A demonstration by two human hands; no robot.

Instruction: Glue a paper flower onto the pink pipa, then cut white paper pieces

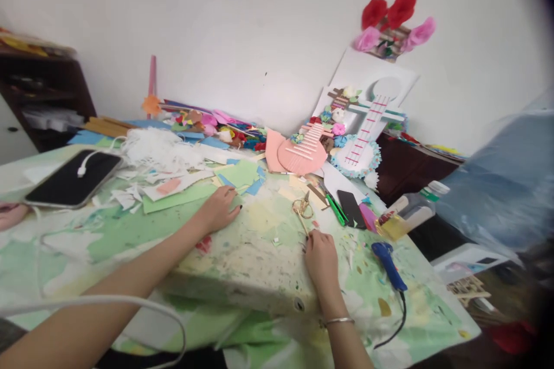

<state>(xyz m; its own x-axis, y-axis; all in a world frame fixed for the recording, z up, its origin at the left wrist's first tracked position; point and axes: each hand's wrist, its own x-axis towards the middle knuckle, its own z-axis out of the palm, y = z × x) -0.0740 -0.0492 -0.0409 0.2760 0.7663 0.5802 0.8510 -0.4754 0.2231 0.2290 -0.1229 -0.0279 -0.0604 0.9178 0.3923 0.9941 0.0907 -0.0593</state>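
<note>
My left hand (220, 208) lies flat on the paint-stained table (130, 230), fingers together, its tips touching the edge of green and blue paper scraps (240, 175). My right hand (319, 255) rests on the table with fingers curled, its tips at the blades of small gold scissors (302, 209). A thin bracelet is on that wrist. Whether the fingers grip the scissors' tips is not clear.
A phone with a white cable (74, 179) lies at the left. A blue glue gun (389, 263) with its cord lies right of my right hand. Paper guitar crafts (303, 150), paper flowers (392, 23), a glue bottle (411, 210) and coloured paper are at the back.
</note>
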